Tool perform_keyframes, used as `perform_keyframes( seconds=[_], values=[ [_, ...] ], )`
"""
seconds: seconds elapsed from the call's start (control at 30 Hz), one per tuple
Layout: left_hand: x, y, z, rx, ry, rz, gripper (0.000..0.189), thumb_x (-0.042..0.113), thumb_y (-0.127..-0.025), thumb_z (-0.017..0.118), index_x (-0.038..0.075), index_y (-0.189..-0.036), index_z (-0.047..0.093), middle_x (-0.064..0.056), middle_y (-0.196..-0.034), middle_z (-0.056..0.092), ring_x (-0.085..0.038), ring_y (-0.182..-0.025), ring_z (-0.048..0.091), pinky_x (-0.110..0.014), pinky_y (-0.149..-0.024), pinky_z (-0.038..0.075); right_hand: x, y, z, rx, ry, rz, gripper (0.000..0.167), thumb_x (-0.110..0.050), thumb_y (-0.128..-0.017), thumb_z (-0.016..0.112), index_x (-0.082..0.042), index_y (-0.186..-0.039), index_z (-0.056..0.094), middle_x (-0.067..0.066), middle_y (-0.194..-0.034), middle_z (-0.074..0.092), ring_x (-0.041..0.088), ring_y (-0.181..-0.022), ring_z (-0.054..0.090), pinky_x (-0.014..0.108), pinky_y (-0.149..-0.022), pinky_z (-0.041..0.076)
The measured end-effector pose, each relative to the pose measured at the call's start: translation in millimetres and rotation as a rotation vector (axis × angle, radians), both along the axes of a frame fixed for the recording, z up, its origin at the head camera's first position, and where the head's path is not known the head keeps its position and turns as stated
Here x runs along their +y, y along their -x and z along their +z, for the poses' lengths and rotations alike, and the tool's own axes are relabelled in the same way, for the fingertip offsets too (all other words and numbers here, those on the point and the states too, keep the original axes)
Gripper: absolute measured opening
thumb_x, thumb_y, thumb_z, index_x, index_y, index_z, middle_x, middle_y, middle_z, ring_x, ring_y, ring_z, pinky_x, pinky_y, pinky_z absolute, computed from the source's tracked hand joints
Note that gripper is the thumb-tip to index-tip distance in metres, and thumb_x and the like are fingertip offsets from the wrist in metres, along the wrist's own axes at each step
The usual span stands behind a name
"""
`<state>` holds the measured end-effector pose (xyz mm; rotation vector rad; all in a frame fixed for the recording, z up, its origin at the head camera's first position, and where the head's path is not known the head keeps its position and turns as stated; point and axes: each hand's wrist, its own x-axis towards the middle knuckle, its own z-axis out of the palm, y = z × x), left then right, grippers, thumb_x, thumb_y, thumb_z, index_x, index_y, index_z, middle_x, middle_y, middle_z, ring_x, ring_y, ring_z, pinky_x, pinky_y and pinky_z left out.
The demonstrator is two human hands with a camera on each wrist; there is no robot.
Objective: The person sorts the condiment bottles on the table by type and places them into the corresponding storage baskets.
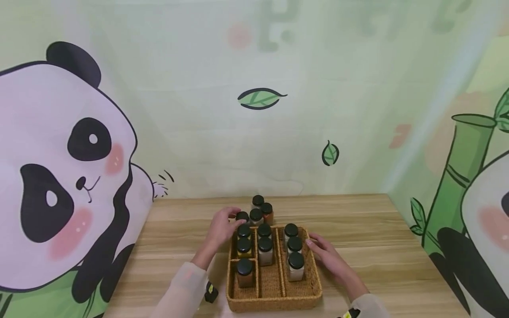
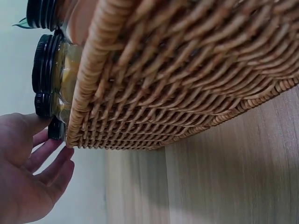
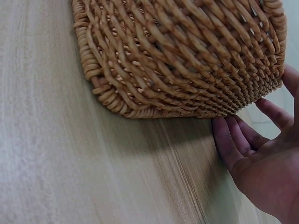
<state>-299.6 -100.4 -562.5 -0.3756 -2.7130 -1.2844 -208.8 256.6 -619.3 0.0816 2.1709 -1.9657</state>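
wicker basket (image 1: 274,304) holds eight black-lidded jars (image 1: 296,272) split among its compartments.

A staged corner is suggested by a wood-grain table (image 1: 377,238) closely backed by a pale green wall covering (image 1: 222,145) printed with pandas (image 1: 59,106) and bamboo (image 1: 465,163).

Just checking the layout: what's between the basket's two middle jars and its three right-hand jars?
A woven divider stands between the two middle jars and the three right-hand jars, as the head view shows.
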Motion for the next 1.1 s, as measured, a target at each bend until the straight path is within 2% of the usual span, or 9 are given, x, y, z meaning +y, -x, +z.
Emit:
perform_keyframes(
  seconds=[0.1,0.27,0.43,0.53,0.63,0.8,0.93,1.1],
  values=[
    [-3.4,1.1,-1.6,-0.024,-0.002,0.002,0.042,0.012,-0.098,0.078,-0.002,-0.136,0.067,-0.02,-0.133,0.069,-0.037,-0.121,0.066,-0.053,-0.104,0.054,-0.9,0.3,-0.9,0.003,0.002,0.012,0.064,-0.039,-0.109,0.059,-0.002,-0.159,0.042,0.027,-0.156,0.047,0.043,-0.141,0.048,0.063,-0.113,0.045],
    [-10.3,2.8,-1.1,-0.02,0.017,-0.002,0.042,0.007,-0.102,0.071,-0.004,-0.142,0.062,-0.026,-0.137,0.064,-0.042,-0.128,0.061,-0.056,-0.111,0.049,-1.2,1.3,-1.4,0.015,-0.002,0.011,0.064,-0.039,-0.109,0.059,-0.001,-0.159,0.042,0.028,-0.156,0.047,0.044,-0.143,0.046,0.064,-0.114,0.043],
    [-10.2,5.6,-2.5,-0.023,0.064,-0.032,0.055,0.01,-0.097,0.078,-0.006,-0.146,0.057,-0.028,-0.143,0.06,-0.045,-0.133,0.057,-0.057,-0.115,0.045,0.0,0.8,-2.2,0.003,-0.007,-0.01,0.062,-0.038,-0.11,0.059,-0.002,-0.158,0.044,0.026,-0.154,0.05,0.041,-0.14,0.05,0.062,-0.114,0.044],
    [-7.0,6.9,-4.4,-0.049,0.061,-0.024,0.062,0.012,-0.095,0.081,-0.005,-0.148,0.055,-0.028,-0.146,0.057,-0.045,-0.136,0.054,-0.057,-0.117,0.043,0.7,-0.4,-1.7,0.001,-0.009,-0.006,0.062,-0.038,-0.11,0.058,-0.002,-0.158,0.043,0.026,-0.153,0.05,0.039,-0.137,0.053,0.061,-0.113,0.046],
    [-5.1,7.7,-6.5,-0.057,0.028,0.007,0.06,0.011,-0.092,0.084,-0.004,-0.145,0.058,-0.027,-0.143,0.06,-0.044,-0.133,0.057,-0.056,-0.115,0.045,0.8,-0.8,-1.3,0.0,-0.005,-0.002,0.063,-0.038,-0.109,0.059,-0.001,-0.158,0.043,0.025,-0.154,0.049,0.038,-0.137,0.053,0.06,-0.113,0.046],
    [-11.1,7.4,-7.9,-0.018,0.006,0.054,0.051,0.012,-0.087,0.088,0.001,-0.133,0.069,-0.022,-0.128,0.071,-0.04,-0.118,0.066,-0.055,-0.105,0.052,-0.2,0.1,-1.0,-0.014,0.008,0.005,0.064,-0.039,-0.109,0.06,-0.002,-0.158,0.043,0.025,-0.156,0.048,0.038,-0.139,0.051,0.06,-0.114,0.045],
    [-21.9,7.6,-2.1,-0.009,0.015,0.086,0.051,0.018,-0.087,0.089,0.005,-0.134,0.071,-0.021,-0.125,0.072,-0.039,-0.116,0.067,-0.055,-0.1,0.054,-1.0,0.6,0.2,-0.015,0.003,0.003,0.064,-0.04,-0.109,0.059,-0.002,-0.159,0.042,0.026,-0.157,0.047,0.04,-0.14,0.05,0.061,-0.114,0.045],
    [-36.3,11.1,16.1,0.033,0.047,0.073,0.051,0.021,-0.089,0.088,0.007,-0.135,0.071,-0.02,-0.125,0.073,-0.039,-0.115,0.068,-0.055,-0.093,0.056,-0.4,0.4,0.6,-0.011,-0.002,0.002,0.064,-0.039,-0.109,0.059,-0.002,-0.159,0.042,0.028,-0.157,0.046,0.041,-0.14,0.05,0.06,-0.114,0.045]
  ],
)
